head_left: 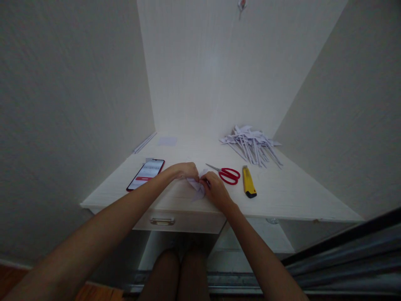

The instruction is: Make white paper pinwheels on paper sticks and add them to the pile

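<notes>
A folded white paper pinwheel (196,190) is held between my two hands, low over the middle of the desk. My left hand (188,169) has its fingers curled closed at the paper's upper left. From the right, my right hand (214,188) pinches the paper near its centre, thumb and fingers together. The fingers cover part of the folds. Just right of my right hand lie scissors (223,171) with red handles, blades pointing left. Beyond them rests a yellow box cutter (248,182).
White paper pinwheels on sticks (250,140) are heaped at the back right. A phone (147,173) lies at the left. Thin white paper sticks (144,143) and a paper sheet (167,141) lie at the back left. Walls enclose the white desk (291,205); a drawer (188,221) sits under its front edge.
</notes>
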Demonstrator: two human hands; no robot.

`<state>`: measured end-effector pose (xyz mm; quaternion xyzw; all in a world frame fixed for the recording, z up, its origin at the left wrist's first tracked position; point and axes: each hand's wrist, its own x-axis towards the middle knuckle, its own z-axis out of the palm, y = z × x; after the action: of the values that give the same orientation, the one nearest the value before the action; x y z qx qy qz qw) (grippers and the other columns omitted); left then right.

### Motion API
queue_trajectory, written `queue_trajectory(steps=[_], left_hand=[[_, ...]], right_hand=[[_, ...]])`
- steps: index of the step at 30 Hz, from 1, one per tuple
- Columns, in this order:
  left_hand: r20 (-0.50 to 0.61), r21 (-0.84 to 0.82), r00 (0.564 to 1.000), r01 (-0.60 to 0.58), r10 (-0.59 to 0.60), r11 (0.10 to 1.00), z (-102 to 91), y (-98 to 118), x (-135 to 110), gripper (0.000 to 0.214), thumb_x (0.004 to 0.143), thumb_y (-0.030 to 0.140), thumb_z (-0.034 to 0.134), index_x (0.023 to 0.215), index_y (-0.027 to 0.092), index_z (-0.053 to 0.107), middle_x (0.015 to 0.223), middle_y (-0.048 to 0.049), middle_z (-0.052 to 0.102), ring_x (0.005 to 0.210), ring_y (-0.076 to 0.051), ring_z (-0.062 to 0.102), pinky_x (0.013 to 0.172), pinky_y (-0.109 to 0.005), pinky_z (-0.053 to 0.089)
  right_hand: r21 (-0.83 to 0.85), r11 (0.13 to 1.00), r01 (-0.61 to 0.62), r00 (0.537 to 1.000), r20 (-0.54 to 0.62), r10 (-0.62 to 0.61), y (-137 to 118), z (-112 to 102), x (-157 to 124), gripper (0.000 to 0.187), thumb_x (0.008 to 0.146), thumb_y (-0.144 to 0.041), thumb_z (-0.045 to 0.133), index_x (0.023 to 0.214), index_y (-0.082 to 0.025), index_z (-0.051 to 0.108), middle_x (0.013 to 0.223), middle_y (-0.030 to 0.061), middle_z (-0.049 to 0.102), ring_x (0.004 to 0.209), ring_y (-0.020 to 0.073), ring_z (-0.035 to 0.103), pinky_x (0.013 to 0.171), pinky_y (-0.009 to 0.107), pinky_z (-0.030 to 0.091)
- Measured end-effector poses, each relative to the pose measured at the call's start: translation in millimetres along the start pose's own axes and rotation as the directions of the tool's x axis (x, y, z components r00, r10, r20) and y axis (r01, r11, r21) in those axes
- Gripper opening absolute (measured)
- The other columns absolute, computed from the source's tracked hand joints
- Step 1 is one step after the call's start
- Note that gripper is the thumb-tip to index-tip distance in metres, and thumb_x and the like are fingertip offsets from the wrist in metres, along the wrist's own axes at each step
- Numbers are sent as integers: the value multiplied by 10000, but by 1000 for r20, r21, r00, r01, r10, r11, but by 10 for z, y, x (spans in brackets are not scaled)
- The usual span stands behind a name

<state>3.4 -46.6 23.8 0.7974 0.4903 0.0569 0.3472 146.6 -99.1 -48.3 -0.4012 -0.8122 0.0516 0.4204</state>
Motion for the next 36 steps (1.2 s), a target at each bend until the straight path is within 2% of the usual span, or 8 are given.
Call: queue_trajectory(steps=[4, 10, 15, 20, 27, 30, 36], left_hand=[[-28, -95, 999, 14, -17, 995, -4, -37, -14, 151, 554, 189, 561, 425, 156, 490, 401, 65, 352, 466, -84, 315, 475, -221, 217], [-110, -240, 994, -45, 19, 970, -2, -53, -15, 190, 583, 272, 585, 469, 151, 492, 427, 68, 354, 447, -69, 304, 447, -215, 203], [-184, -272, 982, -87, 37, 958, 26, -69, 9, 160, 561, 259, 616, 506, 135, 530, 450, 68, 382, 446, -59, 325, 443, -200, 216], [-301, -225, 953, -110, 39, 968, 58, -43, -22, 148, 585, 249, 613, 533, 126, 550, 463, 69, 395, 457, -58, 344, 445, -190, 228], [-448, -64, 891, -113, 73, 992, 83, 12, -56, 107, 602, 194, 625, 543, 113, 587, 461, 62, 401, 493, -66, 376, 472, -190, 249], [-471, 6, 874, -133, 120, 991, 106, 31, -55, 84, 624, 185, 599, 602, 112, 632, 488, 44, 462, 523, -80, 421, 491, -192, 277], [-476, 107, 856, -172, 202, 979, 138, 54, -39, 172, 646, 204, 556, 709, 108, 685, 552, -2, 570, 561, -105, 483, 510, -199, 309]], right_hand=[[-18, 1000, -24, 998, -67, 22, -21, -26, 11, 76, 801, -137, 479, 755, -173, 528, 743, 54, 547, 720, 180, 493, 668, 308, 408], [51, 997, -66, 973, -219, 75, -25, -51, 29, 79, 789, -150, 489, 743, -182, 544, 713, 38, 588, 658, 157, 521, 616, 290, 414], [29, 997, -78, 963, -255, 83, -7, -44, 33, 79, 780, -147, 484, 748, -181, 547, 687, 33, 584, 623, 150, 505, 576, 276, 398], [-13, 999, -49, 965, -259, 44, -8, -27, 34, 109, 770, -115, 460, 694, -189, 485, 656, 19, 529, 621, 142, 475, 578, 264, 381], [-25, 999, -39, 963, -267, 31, -12, -3, 36, 127, 775, -118, 432, 681, -203, 427, 672, 23, 494, 640, 153, 464, 596, 277, 388], [-35, 998, -45, 966, -255, 34, -13, -1, 34, 134, 777, -122, 427, 676, -209, 414, 673, 27, 493, 652, 163, 466, 613, 290, 393], [-24, 998, -55, 956, -291, 46, -16, -5, 37, 141, 776, -114, 418, 677, -213, 406, 673, 26, 495, 654, 160, 468, 623, 291, 401]])
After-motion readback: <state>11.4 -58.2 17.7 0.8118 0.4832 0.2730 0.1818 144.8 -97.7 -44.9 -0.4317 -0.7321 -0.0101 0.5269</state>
